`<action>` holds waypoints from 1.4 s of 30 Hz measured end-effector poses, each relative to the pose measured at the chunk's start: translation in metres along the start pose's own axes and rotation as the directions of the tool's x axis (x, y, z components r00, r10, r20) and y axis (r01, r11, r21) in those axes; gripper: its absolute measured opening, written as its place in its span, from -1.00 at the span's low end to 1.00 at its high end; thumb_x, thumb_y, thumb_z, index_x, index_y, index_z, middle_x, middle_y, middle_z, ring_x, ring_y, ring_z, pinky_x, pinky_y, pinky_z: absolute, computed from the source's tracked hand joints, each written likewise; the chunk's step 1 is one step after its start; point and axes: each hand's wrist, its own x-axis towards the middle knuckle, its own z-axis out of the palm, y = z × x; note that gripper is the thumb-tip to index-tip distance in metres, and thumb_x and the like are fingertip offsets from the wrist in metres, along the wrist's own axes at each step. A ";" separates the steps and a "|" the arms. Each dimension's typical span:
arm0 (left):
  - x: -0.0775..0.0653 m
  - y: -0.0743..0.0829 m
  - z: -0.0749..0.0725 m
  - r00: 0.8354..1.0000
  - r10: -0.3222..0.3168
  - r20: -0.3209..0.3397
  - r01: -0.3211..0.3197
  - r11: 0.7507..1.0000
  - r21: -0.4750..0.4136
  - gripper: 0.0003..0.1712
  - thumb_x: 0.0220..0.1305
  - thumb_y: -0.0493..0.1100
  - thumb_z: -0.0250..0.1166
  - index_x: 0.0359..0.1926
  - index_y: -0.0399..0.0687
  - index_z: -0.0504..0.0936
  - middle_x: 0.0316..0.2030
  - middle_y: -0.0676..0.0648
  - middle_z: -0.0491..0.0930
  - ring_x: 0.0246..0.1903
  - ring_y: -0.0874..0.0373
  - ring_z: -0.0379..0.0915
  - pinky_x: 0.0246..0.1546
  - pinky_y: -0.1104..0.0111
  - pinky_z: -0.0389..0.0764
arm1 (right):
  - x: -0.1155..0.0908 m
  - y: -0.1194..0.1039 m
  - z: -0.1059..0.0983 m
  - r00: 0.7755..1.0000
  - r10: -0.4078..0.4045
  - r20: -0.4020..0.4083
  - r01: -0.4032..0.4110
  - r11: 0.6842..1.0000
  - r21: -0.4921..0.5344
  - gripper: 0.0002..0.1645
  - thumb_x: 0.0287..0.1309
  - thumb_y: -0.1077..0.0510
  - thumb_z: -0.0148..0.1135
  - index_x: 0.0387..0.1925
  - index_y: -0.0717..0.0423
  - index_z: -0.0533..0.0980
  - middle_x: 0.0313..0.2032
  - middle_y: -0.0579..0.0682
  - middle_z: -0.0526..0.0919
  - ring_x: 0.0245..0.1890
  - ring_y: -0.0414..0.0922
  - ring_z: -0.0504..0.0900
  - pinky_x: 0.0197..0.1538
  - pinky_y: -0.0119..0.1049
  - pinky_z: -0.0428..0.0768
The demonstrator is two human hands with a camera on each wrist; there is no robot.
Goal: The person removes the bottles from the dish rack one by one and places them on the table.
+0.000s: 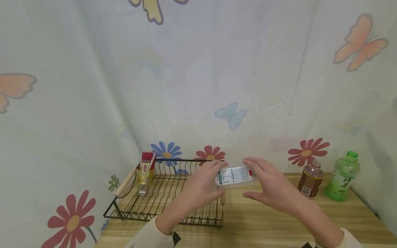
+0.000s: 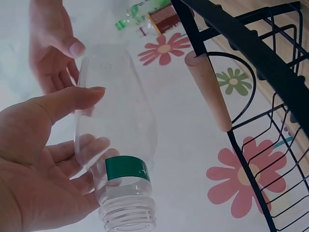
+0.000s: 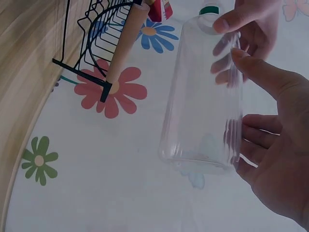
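Note:
A clear plastic bottle (image 1: 235, 175) lies sideways in the air between both hands. Its capless threaded mouth and green neck band (image 2: 128, 167) are at the left hand's end. My left hand (image 1: 203, 182) holds it near the shoulder, thumb (image 2: 89, 96) on one side and fingers round the other. Toward the base, my right hand (image 1: 273, 184) is spread beside the bottle, with thumb and fingers apart. In the right wrist view the right fingers (image 3: 258, 140) lie along the bottle's side; how firmly they touch cannot be told.
A black wire rack (image 1: 173, 193) with wooden handles (image 2: 210, 92) stands left on the wooden table (image 1: 263, 224). A red and yellow squeeze pouch (image 1: 145, 168) is in its back left corner. A brown-labelled bottle (image 1: 311, 179) and a green bottle (image 1: 342, 177) stand at right, before a patterned curtain (image 1: 248, 69).

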 end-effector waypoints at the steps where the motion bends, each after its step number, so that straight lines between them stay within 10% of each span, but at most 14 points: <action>1: 0.001 0.001 0.000 1.000 -0.002 0.007 0.002 1.000 -0.004 -0.12 0.13 -0.05 0.65 0.46 0.06 0.51 0.28 0.09 0.57 0.11 0.18 0.49 0.09 0.31 0.64 | 0.001 0.000 0.001 1.000 -0.002 0.007 0.002 1.000 -0.002 0.19 -0.19 -0.10 0.82 0.44 0.19 0.41 0.37 0.15 0.50 0.27 0.16 0.56 0.22 0.15 0.64; 18: -0.001 0.017 0.008 0.998 -0.027 0.050 0.031 0.997 -0.076 -0.03 0.03 -0.15 0.71 0.46 0.06 0.48 0.35 0.07 0.53 0.25 0.15 0.46 0.22 0.26 0.61 | 0.007 0.001 0.018 0.997 -0.059 0.046 0.064 0.992 -0.105 0.06 -0.17 -0.07 0.81 0.32 0.25 0.49 0.21 0.12 0.62 0.16 0.08 0.62 0.17 0.08 0.66; 42: 0.003 0.022 0.026 0.993 0.066 -0.096 -0.062 0.997 0.046 -0.07 0.04 -0.07 0.72 0.40 -0.13 0.49 0.22 -0.04 0.52 0.17 0.09 0.50 0.21 0.27 0.60 | 0.008 0.003 0.026 0.999 -0.048 -0.004 0.047 0.996 -0.080 -0.01 -0.24 -0.03 0.81 0.24 0.23 0.56 0.13 0.05 0.65 0.10 0.01 0.62 0.03 -0.01 0.72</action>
